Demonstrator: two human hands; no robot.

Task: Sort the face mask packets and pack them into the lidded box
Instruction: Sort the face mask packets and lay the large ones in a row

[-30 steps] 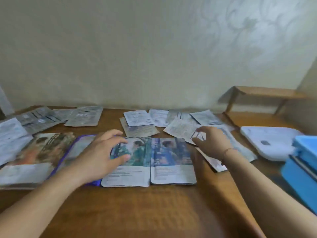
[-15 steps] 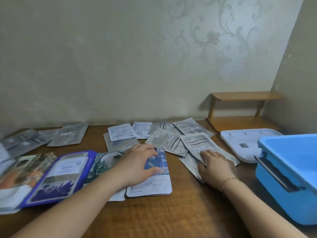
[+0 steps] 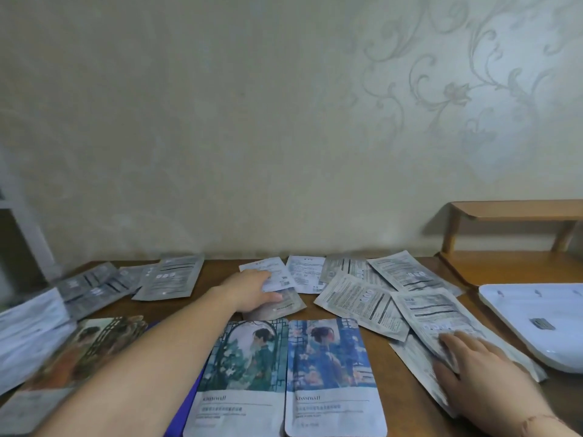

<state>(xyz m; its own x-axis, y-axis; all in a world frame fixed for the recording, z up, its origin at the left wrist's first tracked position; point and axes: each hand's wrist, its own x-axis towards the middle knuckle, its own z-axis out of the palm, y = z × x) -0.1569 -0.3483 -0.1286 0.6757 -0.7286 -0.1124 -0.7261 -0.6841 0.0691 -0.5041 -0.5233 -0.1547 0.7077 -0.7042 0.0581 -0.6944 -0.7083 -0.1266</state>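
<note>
While the right hand (image 3: 482,370) lies flat, fingers straight, on the grey packets (image 3: 438,313), the left hand (image 3: 252,290), nearer, pinches a far packet (image 3: 277,302) beneath its thumb, long axis running away; the lid (image 3: 533,316) sits right.

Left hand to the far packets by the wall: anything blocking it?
Nothing visible. The left hand is already on the white packet and the grey packet beneath it. The blue box is out of view; only its white lid shows at right.
</note>
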